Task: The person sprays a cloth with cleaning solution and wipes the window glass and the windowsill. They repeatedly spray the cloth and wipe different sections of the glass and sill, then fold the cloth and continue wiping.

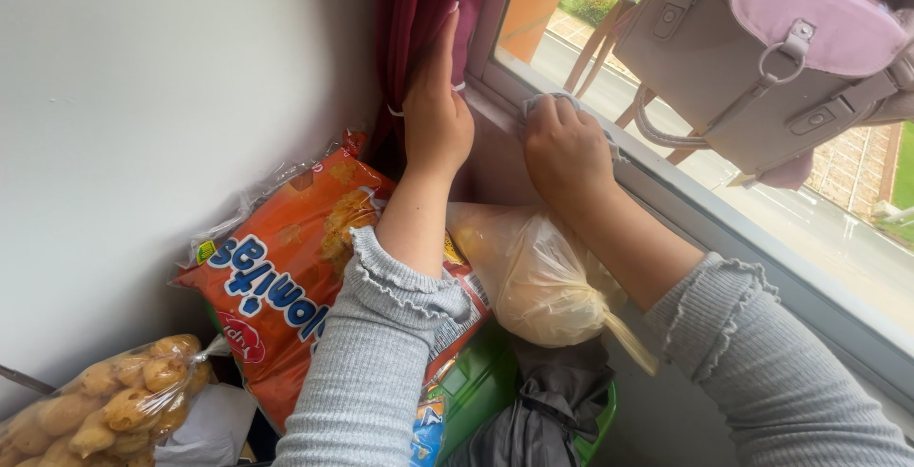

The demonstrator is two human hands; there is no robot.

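Observation:
My left hand (436, 110) lies flat against a dark red curtain (419, 0) in the corner and holds it back from the window frame (666, 196). My right hand (564, 148) is closed around a small pale cloth (550, 100) and presses it on the grey window frame, beside the curtain. Both arms wear grey ribbed sleeves. Most of the cloth is hidden under my fingers.
A pale pink backpack (771, 48) hangs in front of the window glass at the upper right. Below my arms lie an orange snack bag (286, 277), a knotted clear bag of pale food (543, 281), a bag of puffed snacks (105, 405) and a green container (486, 391). A white wall (162, 96) stands on the left.

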